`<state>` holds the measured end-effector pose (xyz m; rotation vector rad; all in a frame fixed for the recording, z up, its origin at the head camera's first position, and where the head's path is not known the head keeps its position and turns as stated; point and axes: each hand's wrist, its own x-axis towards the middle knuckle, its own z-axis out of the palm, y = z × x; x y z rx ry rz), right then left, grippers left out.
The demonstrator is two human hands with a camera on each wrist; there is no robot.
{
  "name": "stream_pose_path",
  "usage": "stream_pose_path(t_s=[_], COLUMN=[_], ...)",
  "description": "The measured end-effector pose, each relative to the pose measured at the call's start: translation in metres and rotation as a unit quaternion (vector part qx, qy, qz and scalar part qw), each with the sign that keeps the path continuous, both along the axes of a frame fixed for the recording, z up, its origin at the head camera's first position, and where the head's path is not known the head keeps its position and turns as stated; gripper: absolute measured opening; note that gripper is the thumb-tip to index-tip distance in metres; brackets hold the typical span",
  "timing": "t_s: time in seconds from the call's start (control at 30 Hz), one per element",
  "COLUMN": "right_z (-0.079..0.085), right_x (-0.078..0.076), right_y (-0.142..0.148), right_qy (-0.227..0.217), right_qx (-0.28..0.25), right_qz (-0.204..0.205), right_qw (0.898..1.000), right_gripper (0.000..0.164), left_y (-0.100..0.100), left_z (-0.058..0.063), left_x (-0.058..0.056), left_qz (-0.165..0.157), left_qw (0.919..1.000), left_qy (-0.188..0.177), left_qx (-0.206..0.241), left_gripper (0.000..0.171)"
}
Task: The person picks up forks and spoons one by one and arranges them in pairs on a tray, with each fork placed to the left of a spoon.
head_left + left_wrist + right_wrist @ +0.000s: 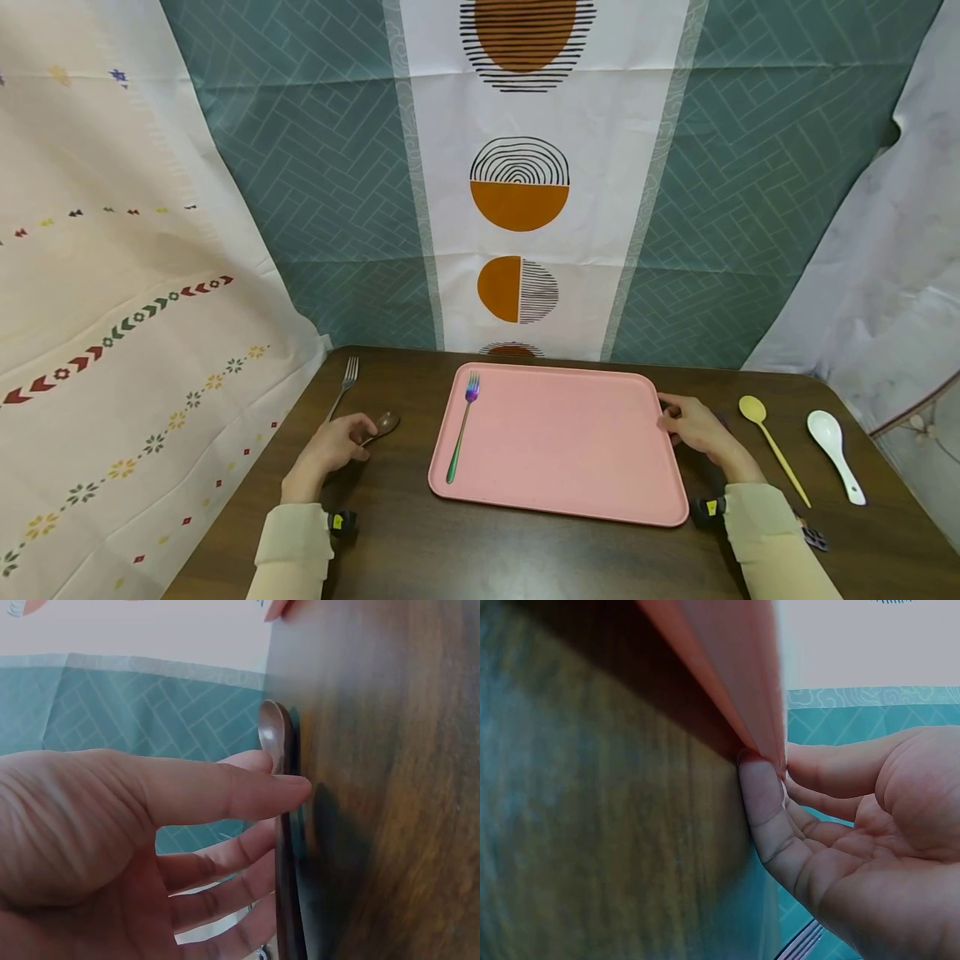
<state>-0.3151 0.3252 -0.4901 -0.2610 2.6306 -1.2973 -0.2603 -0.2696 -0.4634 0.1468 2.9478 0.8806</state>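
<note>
In the head view, my left hand (335, 448) is at a brown spoon (387, 423) lying on the left of the table. The left wrist view shows the thumb (270, 793) across the spoon's handle (289, 900) and the fingers on its other side; the bowl sticks out beyond them. My right hand (693, 427) pinches the right rim of a pink tray (562, 442). Seen from the right wrist, fingertips grip the tray edge (742, 682) from both sides. A rainbow-coloured fork (462, 425) lies along the tray's left side.
A silver fork (348, 382) lies beyond my left hand. To the right are a yellow spoon (753, 408) and a white spoon (827, 433). Under my right forearm, a dark slotted utensil end (813, 537) peeks out. Patterned cloth (337, 167) hangs behind the table.
</note>
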Motion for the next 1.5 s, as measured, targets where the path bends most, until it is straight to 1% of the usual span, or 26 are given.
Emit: stream_pose_path(t_s=[0.13,0.27,0.47,0.63,0.73,0.93,1.0,1.1,1.23,1.37,1.43,1.5], right_z=[0.0,0.0,-0.004,-0.009,-0.009,-0.007,-0.006,-0.005,-0.005,-0.004,-0.004,-0.003], right_x=[0.0,0.001,0.003,0.002,0.001,0.003,0.003,0.002,0.001,0.001,0.0,0.0], right_y=[0.001,0.001,0.002,-0.001,-0.002,-0.003,-0.002,-0.001,-0.001,0.0,0.0,0.0], right_qy=[0.0,0.003,0.007,0.007,0.008,0.007,0.009,0.009,0.007,0.004,0.006,0.006], right_qx=[0.003,0.006,-0.007,-0.016,-0.019,-0.021,-0.023,-0.021,-0.015,-0.015,-0.014,-0.018], right_qz=[0.001,0.0,0.002,0.012,0.008,0.01,0.014,0.008,0.002,0.003,0.007,0.002], right_qw=[1.0,1.0,1.0,1.0,1.0,1.0,1.0,1.0,1.0,1.0,1.0,1.0], right_gripper=[0.061,0.061,0.06,0.06,0.059,0.058,0.058,0.058,0.058,0.059,0.059,0.059], left_y=[0.0,0.001,0.002,0.003,0.004,0.009,0.012,0.02,0.032,0.041,0.046,0.051], left_z=[-0.002,-0.005,-0.01,-0.01,-0.011,-0.011,-0.011,-0.011,-0.012,-0.014,-0.013,-0.013], left_x=[0.0,-0.001,0.0,0.002,0.003,0.001,-0.001,-0.005,-0.009,-0.013,-0.014,-0.016], left_qz=[0.003,0.011,0.026,0.056,0.069,0.063,0.058,0.056,0.06,0.065,0.064,0.062], left_qw=[0.9999,0.9999,0.9995,0.998,0.997,0.9975,0.9978,0.9979,0.9973,0.9968,0.9964,0.996], left_qy=[-0.005,-0.007,-0.007,-0.018,-0.019,0.009,0.02,0.033,0.038,0.041,0.047,0.057], left_qx=[-0.008,-0.004,-0.014,-0.026,-0.028,-0.031,-0.022,-0.004,0.016,0.024,0.029,0.032], left_gripper=[0.031,0.033,0.033,0.033,0.035,0.034,0.034,0.036,0.037,0.038,0.038,0.037])
